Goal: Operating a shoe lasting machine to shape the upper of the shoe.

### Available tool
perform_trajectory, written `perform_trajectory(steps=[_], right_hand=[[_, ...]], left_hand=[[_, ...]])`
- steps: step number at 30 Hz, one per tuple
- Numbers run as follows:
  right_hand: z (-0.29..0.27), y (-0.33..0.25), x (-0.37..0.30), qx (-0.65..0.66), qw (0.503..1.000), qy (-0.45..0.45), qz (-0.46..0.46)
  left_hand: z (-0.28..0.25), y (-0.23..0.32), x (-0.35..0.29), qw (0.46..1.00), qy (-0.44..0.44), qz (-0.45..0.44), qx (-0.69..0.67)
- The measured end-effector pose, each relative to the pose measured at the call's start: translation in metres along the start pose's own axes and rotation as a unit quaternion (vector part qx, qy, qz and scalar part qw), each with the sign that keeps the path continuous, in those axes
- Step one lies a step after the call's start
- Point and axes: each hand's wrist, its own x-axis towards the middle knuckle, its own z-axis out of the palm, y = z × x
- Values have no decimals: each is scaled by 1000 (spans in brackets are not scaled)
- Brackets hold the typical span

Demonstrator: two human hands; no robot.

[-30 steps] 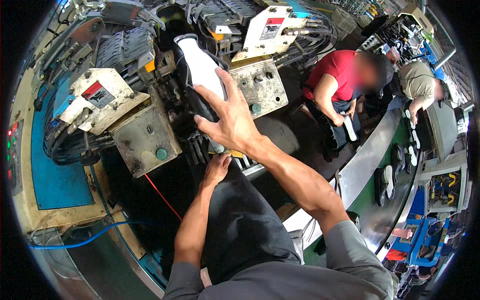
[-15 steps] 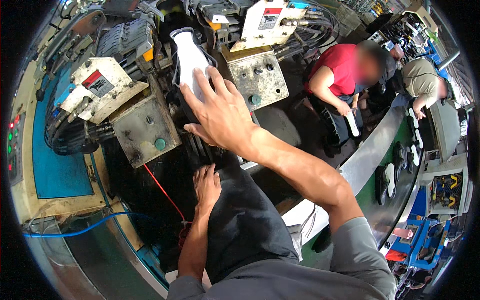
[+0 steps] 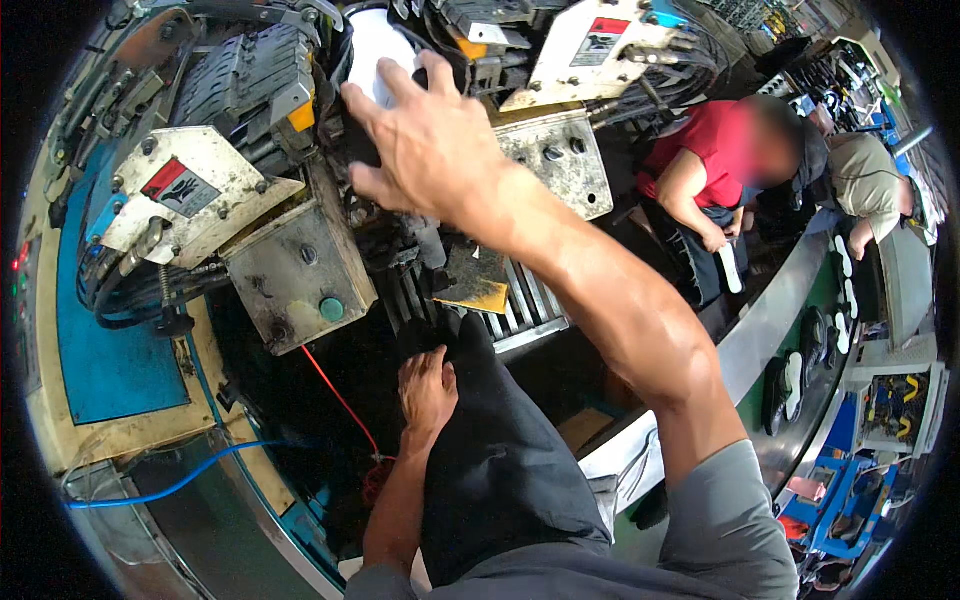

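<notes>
A white sole-shaped piece [image 3: 375,50] lies lengthwise on a dark shoe form between the two halves of a machine; its far end runs up to the picture's edge. My right hand [image 3: 425,145] reaches over its near part, fingers spread and touching the white surface, thumb out along the left side. The palm and fingers hide the piece's near end. Low in the middle, my left hand [image 3: 427,393] rests on the leg of my dark trousers [image 3: 500,450], fingers loosely bent and holding nothing.
Control boxes [image 3: 300,280] and warning-plated brackets [image 3: 180,185] flank the shoe form. Metal slats and a yellow-edged plate [image 3: 475,280] lie below. A red cable hangs at left. On the right, a co-worker in red [image 3: 705,160] holds a white sole beside a conveyor [image 3: 745,400] carrying shoes.
My right hand and the white piece have moved away from me, farther into the machine. The slats and yellow-edged plate now show below. My left hand stays on my leg.
</notes>
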Motion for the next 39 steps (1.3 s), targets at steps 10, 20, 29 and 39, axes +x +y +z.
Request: perform_trajectory(steps=[10, 20, 29, 39], right_hand=[[-15, 12, 45, 22, 999, -36, -5], [-45, -7, 75, 4, 988, -151, 12], [40, -32, -212, 247, 959, 129, 53], [-185, -155, -850, -68, 685, -76, 721]], left_hand=[[5, -6, 17, 999, -31, -24, 3], [15, -9, 2, 998, -49, -1, 33], [15, -4, 19, 992, -99, -76, 8], [44, -58, 20, 994, -93, 27, 44]])
